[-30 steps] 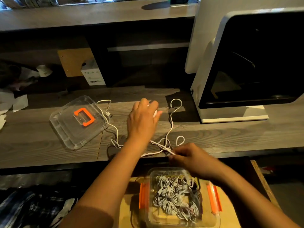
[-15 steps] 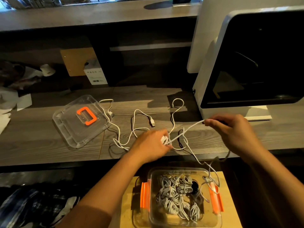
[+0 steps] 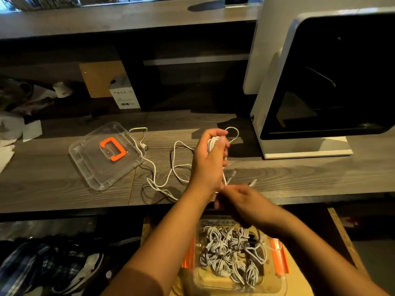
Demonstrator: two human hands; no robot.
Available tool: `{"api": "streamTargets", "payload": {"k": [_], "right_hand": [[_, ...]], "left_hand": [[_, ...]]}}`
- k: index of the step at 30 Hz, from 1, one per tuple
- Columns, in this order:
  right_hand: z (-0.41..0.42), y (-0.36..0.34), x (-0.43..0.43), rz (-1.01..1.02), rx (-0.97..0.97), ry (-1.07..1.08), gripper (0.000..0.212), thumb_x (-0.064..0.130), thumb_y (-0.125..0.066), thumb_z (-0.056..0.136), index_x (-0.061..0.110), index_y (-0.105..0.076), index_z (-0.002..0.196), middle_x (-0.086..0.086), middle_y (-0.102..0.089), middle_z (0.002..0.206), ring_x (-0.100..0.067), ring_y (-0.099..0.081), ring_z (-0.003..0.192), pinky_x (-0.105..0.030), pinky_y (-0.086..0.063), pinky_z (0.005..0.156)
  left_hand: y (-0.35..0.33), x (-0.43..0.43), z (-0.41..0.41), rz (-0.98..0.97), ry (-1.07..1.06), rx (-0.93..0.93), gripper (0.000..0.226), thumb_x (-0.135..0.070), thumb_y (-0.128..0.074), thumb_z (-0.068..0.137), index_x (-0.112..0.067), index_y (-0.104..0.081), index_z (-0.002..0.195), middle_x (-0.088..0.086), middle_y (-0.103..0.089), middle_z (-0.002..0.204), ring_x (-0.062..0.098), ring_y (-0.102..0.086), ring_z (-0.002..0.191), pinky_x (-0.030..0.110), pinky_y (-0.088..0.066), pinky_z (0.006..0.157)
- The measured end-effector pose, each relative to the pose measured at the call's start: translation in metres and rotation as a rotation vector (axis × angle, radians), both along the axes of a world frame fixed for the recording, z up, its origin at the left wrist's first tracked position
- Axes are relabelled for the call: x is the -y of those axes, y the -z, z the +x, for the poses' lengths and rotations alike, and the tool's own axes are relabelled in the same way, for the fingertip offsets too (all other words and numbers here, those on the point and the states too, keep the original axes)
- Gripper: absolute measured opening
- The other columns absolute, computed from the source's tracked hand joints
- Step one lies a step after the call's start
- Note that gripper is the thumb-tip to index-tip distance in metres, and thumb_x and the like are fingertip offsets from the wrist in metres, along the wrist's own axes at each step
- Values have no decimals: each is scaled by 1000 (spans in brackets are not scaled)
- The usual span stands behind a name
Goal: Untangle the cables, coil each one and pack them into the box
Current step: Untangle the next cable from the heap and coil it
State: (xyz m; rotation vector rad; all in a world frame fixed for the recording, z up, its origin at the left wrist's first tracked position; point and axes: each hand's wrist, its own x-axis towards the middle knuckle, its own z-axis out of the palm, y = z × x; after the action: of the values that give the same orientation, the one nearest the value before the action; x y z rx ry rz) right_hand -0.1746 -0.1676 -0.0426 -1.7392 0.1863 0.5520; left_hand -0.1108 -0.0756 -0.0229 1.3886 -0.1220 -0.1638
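The left hand (image 3: pixel 210 161) is raised above the tabletop (image 3: pixel 53 184), which is of grey wood with a clear grain. Its fingers are curled round a small bundle of thin, round white cable (image 3: pixel 213 143), and one loop stands out above the thumb. From this bundle a strand goes down to the right hand (image 3: pixel 245 202), which is lower, at the near edge of the tabletop. The right hand is blurred. Its fingertips meet the strand, but I cannot tell if they hold it.

A loose cable (image 3: pixel 174 165), also white, lies in wide loops on the tabletop between the left hand and the lid (image 3: pixel 96 167). The lid is of clear plastic, square with round corners, and has an orange handle (image 3: pixel 113 149).

The box (image 3: pixel 283 280) stands lower, below the hands. It is of clear plastic with orange latches (image 3: pixel 277 257) and holds many coiled cables (image 3: pixel 228 255), pale grey.

At the right stands a white machine (image 3: pixel 275 133) with a dark window. Behind the lid is a small white carton (image 3: pixel 125 95); its label is too small to read.
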Motion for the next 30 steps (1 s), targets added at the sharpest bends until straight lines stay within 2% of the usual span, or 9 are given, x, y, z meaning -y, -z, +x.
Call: {"api": "streamTargets", "payload": {"k": [3, 5, 11, 17, 20, 23, 26, 28, 30], "right_hand": [[0, -3, -1, -289, 148, -236, 20, 25, -49, 97, 13, -60, 85, 8, -48, 60, 1, -40, 44, -15, -34, 48], [2, -9, 7, -422, 177, -292, 20, 28, -52, 96, 17, -64, 84, 7, -53, 66, 1, -43, 52, -19, -36, 54], [6, -31, 39, -711, 119, -322, 9, 29, -59, 91, 26, -68, 91, 11, -64, 81, 0, -56, 73, -17, -45, 65], [8, -37, 52, -749, 304, -90, 17, 34, -61, 88, 21, -73, 87, 11, -58, 62, 7, -52, 53, -12, -38, 49], [8, -38, 53, -749, 399, 81, 22, 40, -61, 84, 22, -73, 88, -3, -69, 75, -13, -62, 72, -35, -51, 67], [9, -41, 53, -679, 481, 187, 20, 38, -60, 86, 22, -72, 83, 1, -62, 63, -13, -54, 61, -33, -43, 58], [15, -39, 53, -605, 516, 261, 13, 32, -58, 89, 26, -68, 83, 0, -63, 71, -15, -56, 69, -34, -43, 60], [20, -33, 53, -583, 534, 318, 15, 30, -57, 91, 23, -69, 86, -6, -64, 74, -19, -56, 71, -36, -43, 62], [24, -25, 54, -550, 542, 411, 18, 30, -57, 92, 19, -71, 88, -9, -64, 74, -21, -54, 68, -36, -42, 59]], "left_hand": [[14, -10, 13, 715, -120, 468, 9, -17, -55, 92, -25, -58, 86, -4, -52, 86, 7, -47, 76, 21, -37, 59], [27, -23, 20, 1058, -60, 617, 8, -20, -56, 91, -21, -62, 96, 2, -52, 98, 16, -47, 91, 27, -37, 65], [48, -44, 30, 1387, 30, 555, 25, -40, -47, 94, -22, -59, 107, 4, -53, 107, 25, -50, 101, 32, -37, 72], [53, -63, 29, 1298, 178, 278, 53, -67, -36, 84, -23, -56, 107, 4, -51, 110, 24, -51, 103, 30, -35, 76], [46, -63, 21, 1297, 321, 212, 62, -76, -44, 73, -26, -52, 109, -1, -50, 117, 19, -48, 105, 29, -35, 78], [38, -61, 13, 1322, 406, 221, 66, -76, -56, 64, -28, -47, 109, -5, -51, 125, 19, -50, 108, 32, -39, 81], [37, -60, 7, 1363, 445, 280, 44, -46, -67, 80, -24, -49, 114, 0, -57, 120, 21, -53, 103, 27, -36, 75], [40, -58, 7, 1297, 448, 241, 34, -16, -56, 89, -22, -51, 122, 8, -59, 116, 24, -56, 96, 25, -37, 70], [41, -56, 4, 969, 452, 35, 39, -6, -49, 92, -19, -51, 129, 10, -61, 114, 21, -58, 91, 28, -45, 73]]}}
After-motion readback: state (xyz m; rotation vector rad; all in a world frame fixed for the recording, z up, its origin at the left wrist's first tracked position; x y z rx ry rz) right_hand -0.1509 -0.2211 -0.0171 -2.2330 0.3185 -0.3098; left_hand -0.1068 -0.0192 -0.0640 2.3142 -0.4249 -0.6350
